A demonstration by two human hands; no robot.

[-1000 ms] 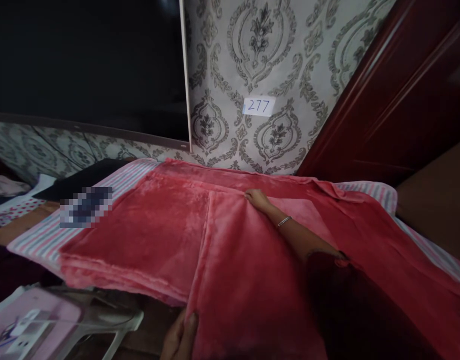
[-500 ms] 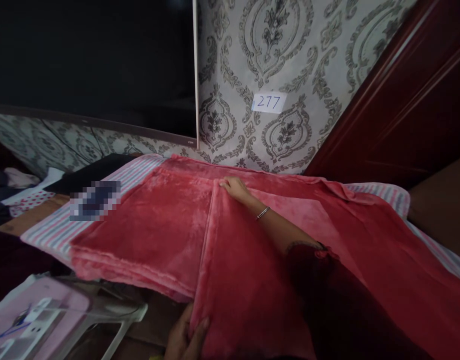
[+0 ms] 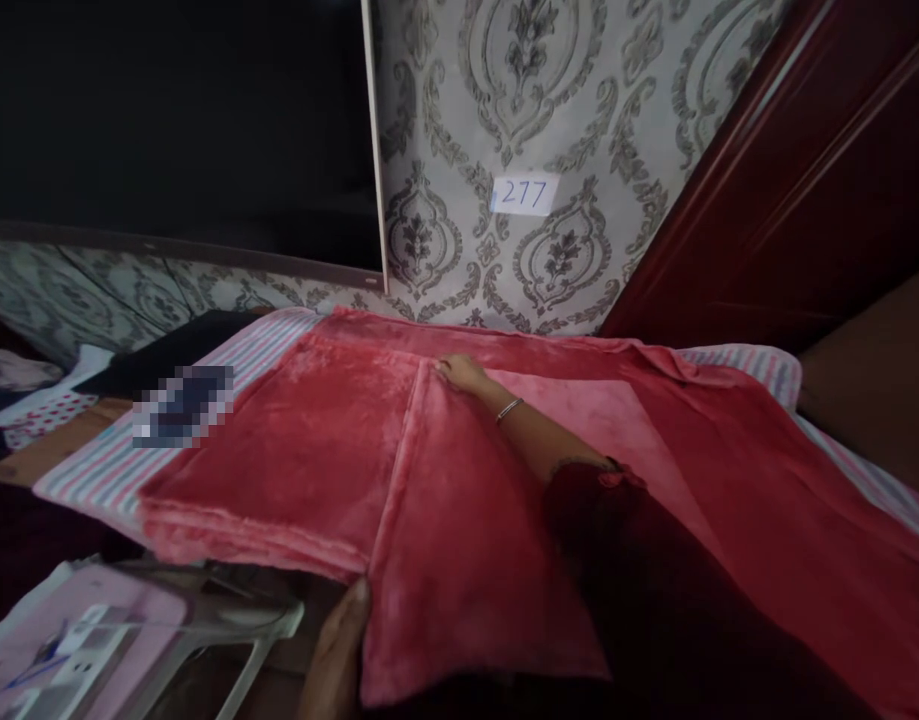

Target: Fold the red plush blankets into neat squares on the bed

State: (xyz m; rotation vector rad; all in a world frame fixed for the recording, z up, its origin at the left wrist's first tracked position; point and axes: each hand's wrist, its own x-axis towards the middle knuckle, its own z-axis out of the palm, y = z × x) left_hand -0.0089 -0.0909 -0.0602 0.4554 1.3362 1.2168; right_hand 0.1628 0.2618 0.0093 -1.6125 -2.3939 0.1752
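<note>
A plush red blanket [image 3: 256,440] lies in folded layers, with a stacked part at the left and a wide spread at the right. My right hand [image 3: 463,373] reaches across and is closed on the far end of a folded flap [image 3: 459,540], fingers bent over its edge. A bracelet circles that wrist. At the near side, my left hand [image 3: 335,650] is stretched out, fingertips touching the flap's left edge where it meets the stack. Part of this hand is hidden below the picture. The flap's near corner hangs over the front edge.
Under the blanket is a striped cloth [image 3: 91,465]; a blurred dark object [image 3: 185,405] lies on it. A large black screen [image 3: 174,130] stands behind left. A pink and white item [image 3: 106,620] and a clear-framed piece [image 3: 256,640] sit below. Dark red wood [image 3: 759,200] rises at right.
My left hand has loosened from the flap's near corner and moved slightly up and left, its fingers straighter. The right hand keeps its hold. The view has shifted a little.
</note>
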